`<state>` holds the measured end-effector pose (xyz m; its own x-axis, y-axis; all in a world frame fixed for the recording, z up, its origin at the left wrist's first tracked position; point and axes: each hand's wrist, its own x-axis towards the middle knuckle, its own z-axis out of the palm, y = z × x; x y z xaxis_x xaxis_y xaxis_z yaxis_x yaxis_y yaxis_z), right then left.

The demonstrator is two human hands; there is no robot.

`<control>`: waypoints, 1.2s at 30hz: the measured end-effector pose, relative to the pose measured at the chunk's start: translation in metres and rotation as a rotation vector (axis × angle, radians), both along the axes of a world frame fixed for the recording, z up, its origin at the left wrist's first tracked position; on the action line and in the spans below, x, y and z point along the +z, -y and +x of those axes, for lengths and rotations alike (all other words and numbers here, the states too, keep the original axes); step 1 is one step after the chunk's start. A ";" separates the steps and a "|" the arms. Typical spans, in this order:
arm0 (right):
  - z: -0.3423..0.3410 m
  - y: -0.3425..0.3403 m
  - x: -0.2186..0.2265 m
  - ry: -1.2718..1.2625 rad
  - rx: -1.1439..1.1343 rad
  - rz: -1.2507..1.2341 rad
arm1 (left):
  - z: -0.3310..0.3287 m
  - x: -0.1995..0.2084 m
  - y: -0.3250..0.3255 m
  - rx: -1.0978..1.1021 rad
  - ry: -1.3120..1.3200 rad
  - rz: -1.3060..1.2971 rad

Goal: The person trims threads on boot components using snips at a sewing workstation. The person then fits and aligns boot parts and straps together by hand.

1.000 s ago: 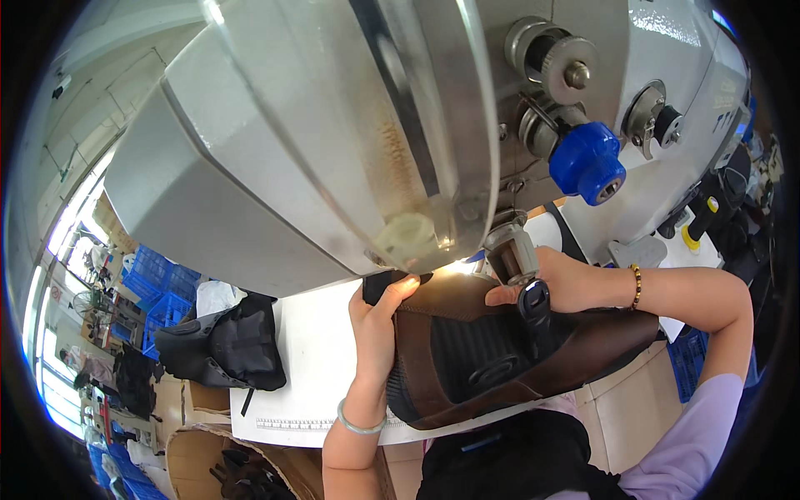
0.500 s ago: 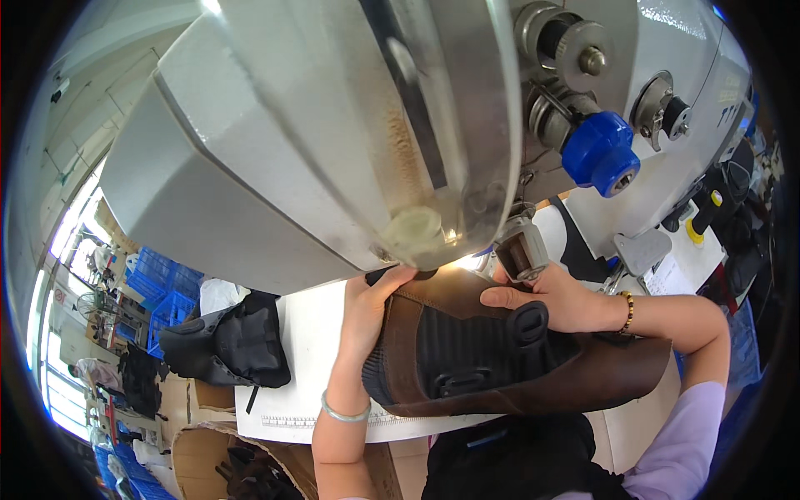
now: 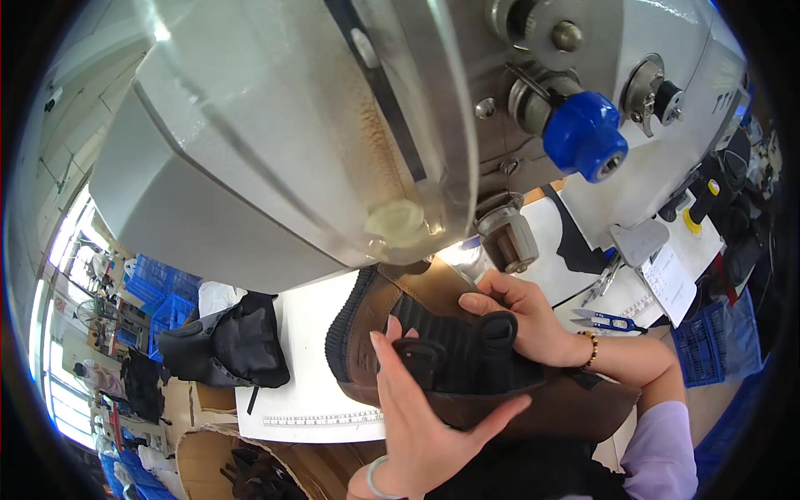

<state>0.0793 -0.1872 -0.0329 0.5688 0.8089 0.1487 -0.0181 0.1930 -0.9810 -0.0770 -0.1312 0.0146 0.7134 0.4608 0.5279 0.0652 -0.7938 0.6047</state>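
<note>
Basically, both hands clamped the brown leather boot upper with black ribbed panel [image 3: 450, 350]: left hand [image 3: 417, 417] spread over its near side, right hand [image 3: 521, 321] gripping the far edge. Long axis ran left-right, toe end leftward, just under the grey sewing machine head [image 3: 292, 150].

A white desk [image 3: 308, 367] stands under a big grey machine [image 3: 275, 142]; blue crates [image 3: 158, 300] and bright windows [image 3: 50, 367] lie far left.
</note>
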 end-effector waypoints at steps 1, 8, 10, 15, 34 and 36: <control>-0.002 -0.001 -0.002 0.014 -0.058 0.009 | 0.011 -0.007 0.001 0.052 0.117 0.061; -0.017 -0.013 -0.020 -0.101 -0.117 0.145 | 0.026 -0.019 -0.007 0.197 -0.060 0.088; -0.017 -0.013 -0.019 -0.067 -0.148 0.131 | 0.026 -0.024 -0.016 0.151 0.094 0.064; -0.014 -0.009 -0.018 0.036 -0.126 0.117 | 0.011 -0.039 -0.024 0.142 0.454 0.001; -0.004 -0.009 -0.008 0.313 -0.059 0.087 | 0.025 -0.039 -0.048 0.105 0.759 -0.195; -0.003 -0.010 -0.008 0.348 -0.080 0.127 | 0.028 -0.038 -0.051 0.083 0.752 -0.174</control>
